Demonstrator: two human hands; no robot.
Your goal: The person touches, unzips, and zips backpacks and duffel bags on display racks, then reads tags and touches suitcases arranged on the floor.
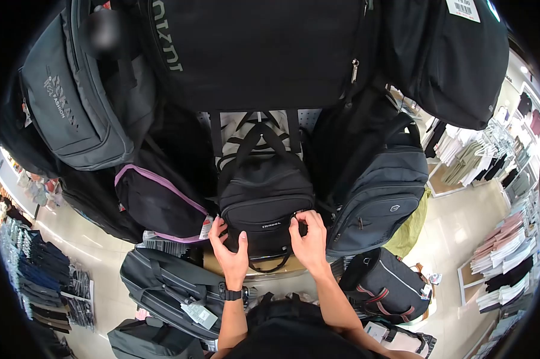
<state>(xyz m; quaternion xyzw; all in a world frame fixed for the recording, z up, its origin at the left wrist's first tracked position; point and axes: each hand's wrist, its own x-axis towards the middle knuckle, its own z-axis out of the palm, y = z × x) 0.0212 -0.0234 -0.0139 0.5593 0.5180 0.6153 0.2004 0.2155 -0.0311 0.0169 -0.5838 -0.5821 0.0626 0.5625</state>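
Observation:
A small black backpack (264, 206) with a top handle and pale lettering across its front hangs in the middle of the view. My left hand (230, 254) is at its left side, fingertips against the edge and thumb spread away from them. A dark watch is on that wrist. At the right end of the front pocket, my right hand (311, 242) has its thumb and fingers curled together on the backpack near the pocket's zip line. Whatever small part sits between those fingertips is hidden. A thin black strap hangs below the bag, between the hands.
Dark backpacks crowd around: a grey one (72, 102) upper left, a purple-trimmed one (159, 200) left, a navy one (381, 194) right. A large black bag (264, 54) hangs overhead. Below are a long black bag (168, 287) and a duffel (393, 284). Clothes racks line both sides.

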